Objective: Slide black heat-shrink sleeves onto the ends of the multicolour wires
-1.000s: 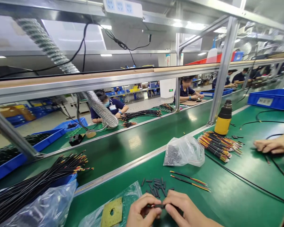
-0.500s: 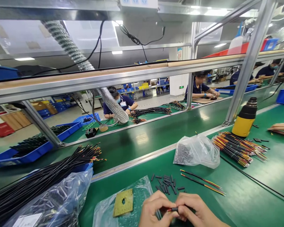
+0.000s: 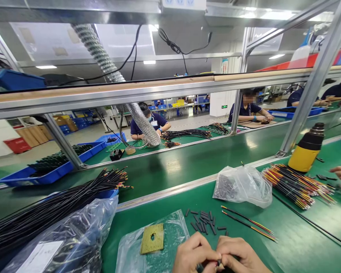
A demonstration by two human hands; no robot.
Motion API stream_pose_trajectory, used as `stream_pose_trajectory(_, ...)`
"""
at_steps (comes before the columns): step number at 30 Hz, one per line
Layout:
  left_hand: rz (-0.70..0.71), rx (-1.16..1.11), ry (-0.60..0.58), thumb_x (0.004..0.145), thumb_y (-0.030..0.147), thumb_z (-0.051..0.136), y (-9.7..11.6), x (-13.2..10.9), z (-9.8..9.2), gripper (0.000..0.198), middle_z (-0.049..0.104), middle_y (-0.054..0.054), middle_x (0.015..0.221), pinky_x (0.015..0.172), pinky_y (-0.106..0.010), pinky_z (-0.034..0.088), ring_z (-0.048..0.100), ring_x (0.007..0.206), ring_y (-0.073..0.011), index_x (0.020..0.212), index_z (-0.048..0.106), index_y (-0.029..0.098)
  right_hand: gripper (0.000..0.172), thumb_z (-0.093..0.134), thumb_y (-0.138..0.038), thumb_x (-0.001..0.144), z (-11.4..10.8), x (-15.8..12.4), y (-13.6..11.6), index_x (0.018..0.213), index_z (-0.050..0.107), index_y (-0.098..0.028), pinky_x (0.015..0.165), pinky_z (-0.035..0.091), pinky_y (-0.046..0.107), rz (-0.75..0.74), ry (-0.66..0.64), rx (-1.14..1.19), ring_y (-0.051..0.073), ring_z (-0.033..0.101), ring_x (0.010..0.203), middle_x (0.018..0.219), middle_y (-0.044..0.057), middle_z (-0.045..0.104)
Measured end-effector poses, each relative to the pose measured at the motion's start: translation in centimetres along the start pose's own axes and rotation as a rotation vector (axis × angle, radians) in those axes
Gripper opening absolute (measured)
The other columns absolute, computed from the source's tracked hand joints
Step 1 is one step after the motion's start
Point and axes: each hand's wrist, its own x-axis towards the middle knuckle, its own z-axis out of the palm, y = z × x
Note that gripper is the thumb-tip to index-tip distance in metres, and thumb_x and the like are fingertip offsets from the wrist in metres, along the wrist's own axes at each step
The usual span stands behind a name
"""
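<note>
Bench (image 3: 298,223): glossy green mat. Bag (image 3: 243,187): thin clear plastic. Frame (image 3: 301,102): smooth aluminium. Duct (image 3: 142,125): ribbed foil. Tubes (image 3: 204,222): matt black plastic. Wires (image 3: 298,185): glossy insulation.

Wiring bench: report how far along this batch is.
Looks done: the black cable bundle at left. In hand: the left hand and right hand pinch a small black piece, mostly hidden. Left: the loose black tubes, two thin wires beside them, and the multicoloured wire bundle.

Out on the right, a yellow-and-black insulated bottle (image 3: 305,149) stands on the green bench (image 3: 338,223); across the line, a navy-shirted co-worker (image 3: 247,110) sits working beside a shiny ribbed silver duct (image 3: 143,129)!
</note>
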Motion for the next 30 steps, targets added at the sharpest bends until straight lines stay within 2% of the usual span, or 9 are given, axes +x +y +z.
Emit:
stream_pose_trajectory(5, -0.048, -0.033, 0.055, 0.082, 0.015, 0.071, -0.2, -0.1, 0.2, 0.022, 0.069, -0.008, 0.079, 0.058, -0.024, 0.045, 0.063, 0.064, -0.0162, 0.100, 0.082, 0.023, 0.050, 0.047, -0.058, 0.103, 0.1, 0.1, -0.3, 0.080, 0.073, -0.022, 0.066, 0.044, 0.022, 0.031, 0.000, 0.001, 0.015, 0.063, 0.066, 0.069, 0.002, 0.070)
stream_pose_trajectory(9, -0.102, -0.058, 0.076, 0.082, 0.025, 0.079, -0.5, 0.0, 0.4, 0.012, 0.068, -0.007, 0.076, 0.056, -0.023, 0.045, 0.062, 0.062, -0.0158, 0.094, 0.083, 0.023, 0.056, 0.044, -0.060, 0.103, 0.1, 0.1, -0.6, 0.073, 0.070, -0.021, 0.065, 0.044, 0.022, 0.074, -0.006, -0.008, 0.015, 0.061, 0.065, 0.067, 0.002, 0.066)
stream_pose_trajectory(14, -0.174, -0.091, 0.118, 0.081, 0.035, 0.083, -0.5, 0.3, 0.3, 0.014, 0.069, -0.006, 0.074, 0.056, -0.023, 0.047, 0.061, 0.060, -0.0152, 0.090, 0.083, 0.024, 0.061, 0.041, -0.063, 0.103, 0.2, 0.3, -1.0, 0.070, 0.067, -0.020, 0.065, 0.045, 0.023, 0.112, 0.006, -0.022, 0.016, 0.062, 0.065, 0.065, 0.002, 0.064)
stream_pose_trajectory(19, -0.171, -0.084, 0.064, 0.081, 0.029, 0.082, -1.0, 0.2, 0.1, 0.010, 0.068, -0.004, 0.075, 0.057, -0.023, 0.049, 0.063, 0.063, -0.0160, 0.090, 0.083, 0.026, 0.061, 0.038, -0.062, 0.104, 0.4, 0.5, -1.0, 0.070, 0.067, -0.020, 0.063, 0.047, 0.024, 0.102, 0.022, -0.081, 0.016, 0.063, 0.063, 0.065, 0.003, 0.065)
stream_pose_trajectory(20, -0.200, -0.104, 0.066, 0.079, 0.025, 0.083, -1.1, 0.2, 0.1, 0.016, 0.068, -0.003, 0.078, 0.057, -0.022, 0.049, 0.064, 0.063, -0.0157, 0.094, 0.082, 0.027, 0.061, 0.037, -0.061, 0.105, 0.2, 0.5, -0.8, 0.072, 0.067, -0.020, 0.064, 0.047, 0.024, 0.094, 0.020, -0.118, 0.016, 0.064, 0.064, 0.066, 0.003, 0.066)
stream_pose_trajectory(23, -0.322, -0.127, 0.105, 0.075, 0.016, 0.079, -1.0, 0.6, -0.3, 0.042, 0.068, -0.002, 0.094, 0.056, -0.023, 0.051, 0.065, 0.062, -0.0154, 0.114, 0.074, 0.030, 0.054, 0.033, -0.051, 0.108, -1.8, 0.7, 0.3, 0.088, 0.071, -0.020, 0.072, 0.050, 0.027, 0.125, 0.087, -0.453, 0.019, 0.067, 0.077, 0.081, 0.006, 0.071)
stream_pose_trajectory(25, -0.368, -0.009, 0.106, 0.078, 0.015, 0.072, -0.7, 1.1, -0.9, 0.039, 0.067, -0.004, 0.101, 0.062, -0.027, 0.054, 0.067, 0.068, -0.0178, 0.115, 0.071, 0.028, 0.044, 0.034, -0.039, 0.109, -3.9, 0.8, 1.2, 0.097, 0.072, -0.019, 0.075, 0.051, 0.033, 0.237, 0.150, -0.823, 0.023, 0.066, 0.086, 0.090, 0.008, 0.071)
stream_pose_trajectory(27, -0.404, 0.170, 0.054, 0.084, 0.015, 0.066, -0.3, 1.8, -1.7, 0.031, 0.065, -0.006, 0.103, 0.074, -0.034, 0.054, 0.068, 0.078, -0.0219, 0.113, 0.070, 0.025, 0.036, 0.040, -0.028, 0.105, -5.9, 0.7, 2.0, 0.094, 0.073, -0.018, 0.074, 0.050, 0.038, 0.353, 0.176, -1.075, 0.028, 0.065, 0.086, 0.089, 0.011, 0.069)
stream_pose_trajectory(30, -0.437, 0.359, -0.081, 0.085, 0.011, 0.061, 0.2, 2.8, -2.3, 0.032, 0.065, -0.009, 0.107, 0.086, -0.042, 0.053, 0.066, 0.094, -0.0276, 0.114, 0.070, 0.023, 0.024, 0.052, -0.018, 0.097, -7.3, 0.8, 1.8, 0.086, 0.074, -0.013, 0.074, 0.048, 0.046, 0.420, 0.189, -1.143, 0.034, 0.062, 0.085, 0.087, 0.016, 0.066)
